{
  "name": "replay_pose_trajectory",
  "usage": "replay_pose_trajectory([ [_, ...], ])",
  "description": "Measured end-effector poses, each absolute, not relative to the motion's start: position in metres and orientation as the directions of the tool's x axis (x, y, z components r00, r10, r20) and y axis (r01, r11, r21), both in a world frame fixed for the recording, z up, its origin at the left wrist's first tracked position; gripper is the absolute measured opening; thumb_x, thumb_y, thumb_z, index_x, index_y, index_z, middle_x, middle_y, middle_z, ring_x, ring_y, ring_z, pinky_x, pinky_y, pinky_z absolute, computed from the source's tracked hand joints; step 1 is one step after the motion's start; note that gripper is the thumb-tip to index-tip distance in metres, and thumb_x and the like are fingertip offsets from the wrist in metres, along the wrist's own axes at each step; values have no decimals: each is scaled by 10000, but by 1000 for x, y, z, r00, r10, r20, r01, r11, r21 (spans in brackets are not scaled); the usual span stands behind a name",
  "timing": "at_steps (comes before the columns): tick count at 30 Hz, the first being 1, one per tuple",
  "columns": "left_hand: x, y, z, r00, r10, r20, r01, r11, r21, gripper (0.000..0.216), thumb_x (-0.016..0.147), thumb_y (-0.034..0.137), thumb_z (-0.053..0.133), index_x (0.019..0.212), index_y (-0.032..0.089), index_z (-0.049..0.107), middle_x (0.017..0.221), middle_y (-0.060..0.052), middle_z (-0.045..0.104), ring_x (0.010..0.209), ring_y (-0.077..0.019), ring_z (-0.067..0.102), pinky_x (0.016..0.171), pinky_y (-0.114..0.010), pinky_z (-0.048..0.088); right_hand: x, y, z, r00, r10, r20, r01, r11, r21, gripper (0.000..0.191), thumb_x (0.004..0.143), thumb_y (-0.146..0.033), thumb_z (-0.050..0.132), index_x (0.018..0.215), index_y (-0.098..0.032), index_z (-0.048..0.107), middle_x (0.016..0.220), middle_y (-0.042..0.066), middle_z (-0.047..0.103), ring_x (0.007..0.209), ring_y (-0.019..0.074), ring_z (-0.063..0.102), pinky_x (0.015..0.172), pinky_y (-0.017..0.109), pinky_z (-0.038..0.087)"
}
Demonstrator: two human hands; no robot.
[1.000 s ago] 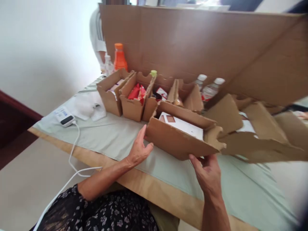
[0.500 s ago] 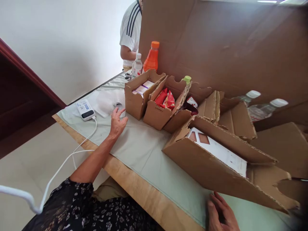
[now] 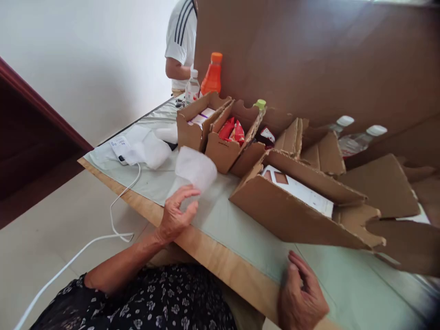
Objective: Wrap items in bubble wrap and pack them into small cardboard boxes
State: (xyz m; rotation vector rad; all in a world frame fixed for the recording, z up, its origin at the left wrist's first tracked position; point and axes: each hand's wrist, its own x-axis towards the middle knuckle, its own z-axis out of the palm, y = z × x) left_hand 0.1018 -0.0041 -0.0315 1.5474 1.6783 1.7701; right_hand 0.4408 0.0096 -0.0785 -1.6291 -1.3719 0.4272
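Pale green cloth covers the table in front of you, with a bare wooden strip along the near edge. Your left hand pinches the lower end of a white foam bag between thumb and fingers, and the bag stands up above the cloth, just in front of the row of small boxes. Your right hand rests at the table edge with its fingers loosely bent and nothing in it.

Between your hands and a little further back lies a long cardboard box, tilted, with a white card inside it. Behind it stand small open boxes side by side; the leftmost box holds white packets and the next box holds red packets. An orange bottle and a clear water bottle stand behind them, near a person in a white striped shirt. A large cardboard sheet rises along the far side, with two white-capped bottles at its foot.

To your left, more white foam bags lie on a power bank, and its white cable hangs off the table.
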Motion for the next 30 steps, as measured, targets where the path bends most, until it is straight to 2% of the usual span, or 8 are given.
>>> replay_pose_trajectory([
  [4, 134, -31, -25, -13, 941, 337, 201, -328, 923, 115, 878, 229, 645, 835, 208, 750, 844, -59, 771, 878, -209, 726, 888, -373, 583, 416, 1, -69, 88, 996, 5, 337, -25, -941, 523, 895, -603, 651, 1204, -186, 712, 1314, 170, 713, 1190, 321, 686, 963, 494, 575],
  [9, 149, -36, -9, 399, 903, 158, 36, -188, 982, 343, 889, 427, 646, 613, 226, 620, 640, -48, 696, 647, -186, 651, 765, -378, 565, 405, 15, -63, -178, 945, -273, 144, -250, -958, 758, 861, -751, 602, 1343, -167, 633, 1246, 192, 733, 1007, 282, 735, 629, 335, 579],
  [15, 164, -44, -6, 667, 739, 98, -53, -84, 995, 440, 891, 484, 645, 544, 237, 534, 570, -33, 643, 595, -171, 611, 760, -372, 537, 387, 15, -52, -301, 895, -331, 7, -345, -939, 578, 788, -694, 717, 1087, -199, 726, 947, 77, 770, 824, 216, 698, 697, 324, 565],
  [19, 167, -49, -20, 630, 773, -71, 50, 51, 997, 239, 773, 384, 784, 921, 209, 715, 905, -50, 732, 850, -194, 673, 808, -331, 543, 406, 4, -37, 136, 982, -129, -79, -119, -990, 418, 744, -541, 769, 1029, -263, 642, 887, 25, 715, 728, 185, 651, 712, 337, 554],
  [21, 170, -52, -28, 611, 768, -192, 126, 144, 981, 579, 747, 301, 786, 1303, 236, 637, 1068, -59, 720, 942, -201, 666, 835, -337, 554, 427, -4, -25, 371, 923, 97, 31, 92, -995, 397, 764, -508, 738, 1077, -299, 613, 908, 18, 682, 787, 195, 661, 797, 379, 558],
  [23, 175, -56, -36, 644, 723, -250, 157, 195, 968, 734, 783, 218, 708, 1485, 249, 497, 1026, -40, 716, 896, -180, 659, 814, -322, 551, 447, -13, -14, 444, 863, 240, 153, 191, -970, 420, 763, -523, 724, 1117, -330, 607, 889, 19, 657, 838, 223, 674, 858, 436, 556],
  [27, 187, -61, -42, 679, 670, -299, 216, 207, 954, 423, 862, 228, 599, 1279, 220, 671, 810, 5, 672, 755, -152, 617, 750, -294, 516, 466, -27, 0, 306, 915, 264, 174, 219, -960, 425, 723, -711, 693, 851, -309, 638, 667, 22, 578, 662, 249, 635, 742, 495, 570],
  [30, 190, -57, -35, 613, 748, -254, 230, 139, 963, 454, 827, 303, 674, 1273, 221, 680, 975, -44, 694, 831, -183, 627, 785, -333, 546, 466, -31, 0, 255, 921, 293, 64, 286, -956, 520, 735, -785, 615, 637, -281, 535, 529, 0, 449, 503, 214, 537, 644, 482, 556],
])
